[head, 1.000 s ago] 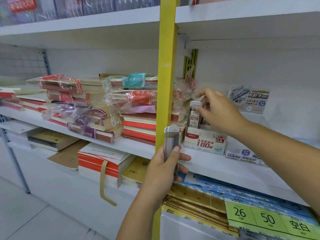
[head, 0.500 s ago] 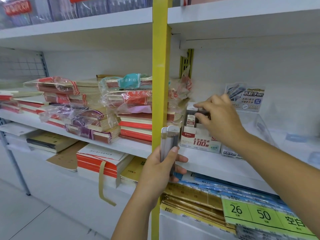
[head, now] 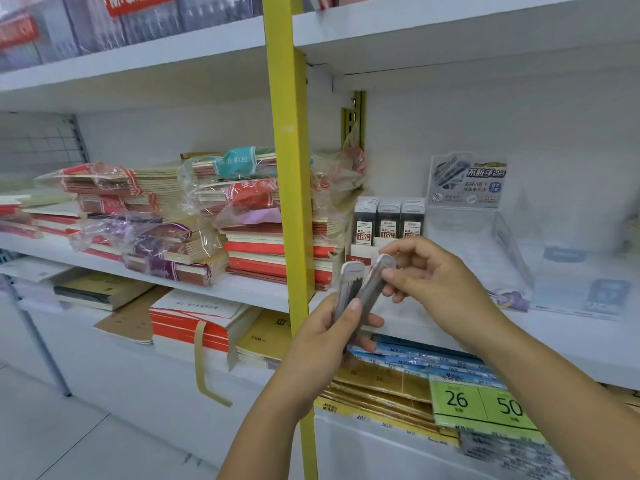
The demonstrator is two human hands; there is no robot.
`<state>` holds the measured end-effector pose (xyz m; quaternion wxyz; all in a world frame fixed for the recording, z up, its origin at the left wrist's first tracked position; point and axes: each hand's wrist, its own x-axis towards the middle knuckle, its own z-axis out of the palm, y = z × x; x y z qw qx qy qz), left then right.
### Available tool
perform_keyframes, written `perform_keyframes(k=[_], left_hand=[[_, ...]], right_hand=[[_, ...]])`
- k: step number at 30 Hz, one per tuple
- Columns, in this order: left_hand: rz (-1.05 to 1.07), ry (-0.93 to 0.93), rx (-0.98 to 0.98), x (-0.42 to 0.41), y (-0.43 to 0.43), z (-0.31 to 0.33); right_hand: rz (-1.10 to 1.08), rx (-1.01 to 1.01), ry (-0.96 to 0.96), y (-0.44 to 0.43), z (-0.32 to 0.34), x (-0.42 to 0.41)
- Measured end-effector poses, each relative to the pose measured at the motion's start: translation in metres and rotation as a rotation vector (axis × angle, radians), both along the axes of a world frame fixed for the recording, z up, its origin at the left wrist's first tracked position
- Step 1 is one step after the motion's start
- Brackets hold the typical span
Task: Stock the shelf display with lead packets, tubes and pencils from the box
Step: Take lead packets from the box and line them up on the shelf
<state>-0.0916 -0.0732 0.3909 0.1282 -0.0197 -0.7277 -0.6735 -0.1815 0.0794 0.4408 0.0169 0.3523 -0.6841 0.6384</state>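
Lead packets [head: 389, 221] fill the display box [head: 360, 251] in three rows; left hand [head: 322, 337] clasps two tubes [head: 347, 289], right hand [head: 440, 282] pinches one.

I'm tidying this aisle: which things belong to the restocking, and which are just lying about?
In the job: lead packets, gripped by the left hand and pinched by the right hand; display box with shelved packets.
Lying about: notebook stacks, price tags, clear stand.

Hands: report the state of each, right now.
Left hand: closed, gripping the lead cases.
Right hand: closed, pinching the top of the tilted case.
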Motion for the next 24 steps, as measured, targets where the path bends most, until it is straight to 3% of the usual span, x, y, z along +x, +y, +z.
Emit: perform_keyframes(k=[6,13,19,24], left_hand=[[0.054,0.011,-0.064,-0.001,-0.001,-0.003],[0.067,-0.022,0.025,0.001,-0.005,-0.005],[0.138,-0.019,0.082,-0.003,-0.014,-0.003],[0.139,-0.009,0.08,-0.004,-0.019,-0.002]], right_hand=[[-0.015,0.03,-0.013,-0.006,-0.001,0.005],[-0.184,-0.058,-0.023,-0.005,0.007,0.004],[-0.34,-0.065,0.298,-0.004,0.059,-0.014],[-0.395,0.15,0.52,-0.027,0.086,-0.042]])
